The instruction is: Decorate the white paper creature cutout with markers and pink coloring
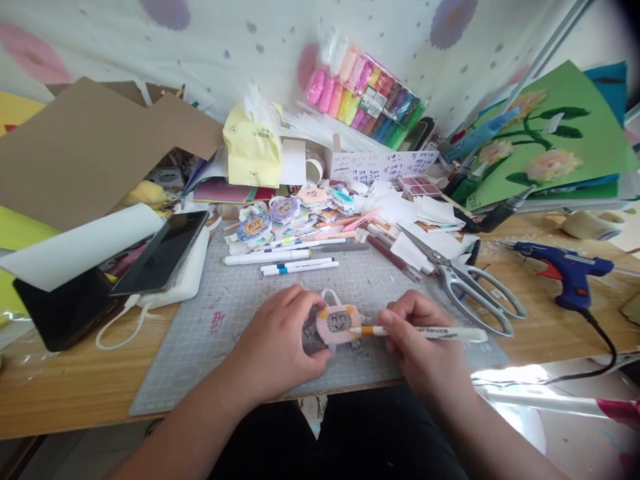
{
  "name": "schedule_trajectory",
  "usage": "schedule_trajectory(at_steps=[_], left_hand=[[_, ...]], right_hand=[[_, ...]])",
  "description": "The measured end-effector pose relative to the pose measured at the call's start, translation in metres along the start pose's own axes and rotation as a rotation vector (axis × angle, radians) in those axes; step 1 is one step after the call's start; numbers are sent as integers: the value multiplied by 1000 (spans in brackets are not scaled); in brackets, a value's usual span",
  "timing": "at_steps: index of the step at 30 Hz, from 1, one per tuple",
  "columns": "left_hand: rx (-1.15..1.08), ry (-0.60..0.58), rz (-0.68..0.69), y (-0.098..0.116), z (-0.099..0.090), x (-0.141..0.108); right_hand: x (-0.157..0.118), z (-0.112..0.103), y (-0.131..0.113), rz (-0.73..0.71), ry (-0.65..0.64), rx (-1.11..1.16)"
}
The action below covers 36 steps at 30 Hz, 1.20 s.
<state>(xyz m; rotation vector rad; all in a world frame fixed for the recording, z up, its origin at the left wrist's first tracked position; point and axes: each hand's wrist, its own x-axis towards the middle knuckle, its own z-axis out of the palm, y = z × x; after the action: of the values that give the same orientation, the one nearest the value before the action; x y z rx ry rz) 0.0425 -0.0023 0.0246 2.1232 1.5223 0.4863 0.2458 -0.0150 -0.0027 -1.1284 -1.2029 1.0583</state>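
Note:
My left hand (280,340) grips the left edge of a small pink paper badge (325,330) between thumb and fingers. The badge has a grey patterned middle with a dark drawing, orange marks near its upper corners and a white loop above it. My right hand (420,340) is closed round a white marker (453,333) with an orange tip end. That tip meets the right side of the badge. Beneath both hands lies a grey cutting mat (195,360). Finished-looking badges in blue (253,228) and purple (285,209) sit in a pile behind.
Several markers (300,267) lie across the mat's far part. Grey-handled scissors (465,287) and a blue hot glue gun (565,263) are at right. A phone (163,252) rests on a white power bank (193,270) at left. Coloured clay packs (367,93) stand at the back.

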Motion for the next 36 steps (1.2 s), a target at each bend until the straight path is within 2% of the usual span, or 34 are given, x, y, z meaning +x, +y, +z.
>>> schedule_trajectory(at_steps=[6, 15, 19, 33, 36], left_hand=[[-42, 16, 35, -6, 0, -3], [-20, 40, 47, -4, 3, 0], [-7, 40, 42, -3, 3, 0], [-25, -6, 39, -3, 0, 2], [-30, -8, 41, -3, 0, 2]], right_hand=[[-17, 20, -7, -108, 4, -270], [-20, 20, -3, -306, -25, -469], [-21, 18, -1, -398, -104, -485], [-18, 17, -3, -360, -127, -432], [-19, 16, -3, -330, -79, -414]])
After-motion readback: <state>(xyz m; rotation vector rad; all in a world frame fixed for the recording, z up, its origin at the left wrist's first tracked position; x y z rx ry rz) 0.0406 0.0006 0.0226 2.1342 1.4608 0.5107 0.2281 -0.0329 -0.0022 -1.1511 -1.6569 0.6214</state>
